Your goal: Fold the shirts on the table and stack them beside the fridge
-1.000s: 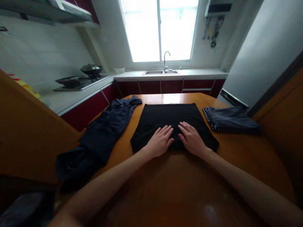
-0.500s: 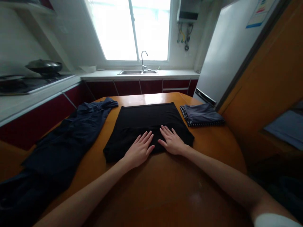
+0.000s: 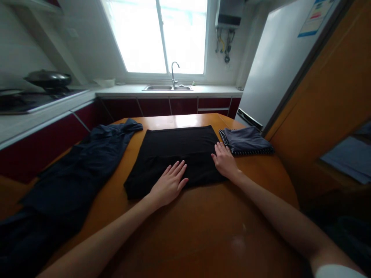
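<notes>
A black garment (image 3: 176, 141) lies spread on the wooden table (image 3: 203, 231), its near part folded over toward the middle; its exact kind cannot be told. My left hand (image 3: 168, 183) rests flat on the folded part, fingers stretched out. At the garment's right edge lies my right hand (image 3: 226, 160), its palm down and its fingers extended. Neither hand grips anything. To the right, close to my right fingertips, is a folded grey garment (image 3: 247, 139) with a patterned black-and-white edge.
Dark blue clothing (image 3: 84, 166) stretches along the table's left side. Beyond the table stand a counter with a sink (image 3: 159, 88) and a faucet, a stove with a wok (image 3: 49, 79) at the left, and a fridge (image 3: 269, 58) at the right.
My right hand has slid right, from the middle of the fold to the garment's right edge. My left hand stays in place on the cloth.
</notes>
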{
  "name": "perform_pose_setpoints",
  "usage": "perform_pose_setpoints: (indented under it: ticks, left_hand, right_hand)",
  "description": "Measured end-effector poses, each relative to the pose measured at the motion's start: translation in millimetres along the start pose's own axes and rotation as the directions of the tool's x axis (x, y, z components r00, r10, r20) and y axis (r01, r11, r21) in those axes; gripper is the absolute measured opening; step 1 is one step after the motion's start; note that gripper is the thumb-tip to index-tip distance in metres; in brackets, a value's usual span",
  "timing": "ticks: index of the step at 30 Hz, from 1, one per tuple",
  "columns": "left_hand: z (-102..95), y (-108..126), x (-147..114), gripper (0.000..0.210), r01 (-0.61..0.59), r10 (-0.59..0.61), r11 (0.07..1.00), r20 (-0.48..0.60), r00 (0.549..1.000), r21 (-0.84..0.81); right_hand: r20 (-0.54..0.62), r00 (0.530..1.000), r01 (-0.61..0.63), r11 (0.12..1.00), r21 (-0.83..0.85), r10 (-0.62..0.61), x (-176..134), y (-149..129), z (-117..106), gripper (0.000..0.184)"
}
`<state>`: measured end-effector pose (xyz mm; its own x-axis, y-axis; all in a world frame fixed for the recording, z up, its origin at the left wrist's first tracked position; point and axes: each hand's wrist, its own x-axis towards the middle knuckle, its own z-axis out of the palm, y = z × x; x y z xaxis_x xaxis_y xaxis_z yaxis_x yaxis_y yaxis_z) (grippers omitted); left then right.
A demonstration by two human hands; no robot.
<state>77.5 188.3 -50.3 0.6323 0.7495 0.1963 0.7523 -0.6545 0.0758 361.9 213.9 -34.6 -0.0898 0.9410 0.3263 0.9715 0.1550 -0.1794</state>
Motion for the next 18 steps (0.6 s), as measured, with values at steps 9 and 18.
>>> perform_pose_setpoints:
  ticks: [9, 18]
  left_hand:
    - [-10.8, 25.9, -7.6, 0.073, -0.112, 0.113, 0.993, 0.067, 0.991, -0.022]
    - [-22.9, -13.4, -34.9, 0.055, -0.153, 0.151, 0.988, 0.111, 0.982, 0.003]
  right_hand:
    - [0.141, 0.885, 0.406, 0.884, 0.23, -0.443, -44.3, -71.6, 8.8, 0.067]
    - [0.194, 0.826, 0.478, 0.84, 0.259, -0.529, -52.2, -29.7, -1.8, 0.067]
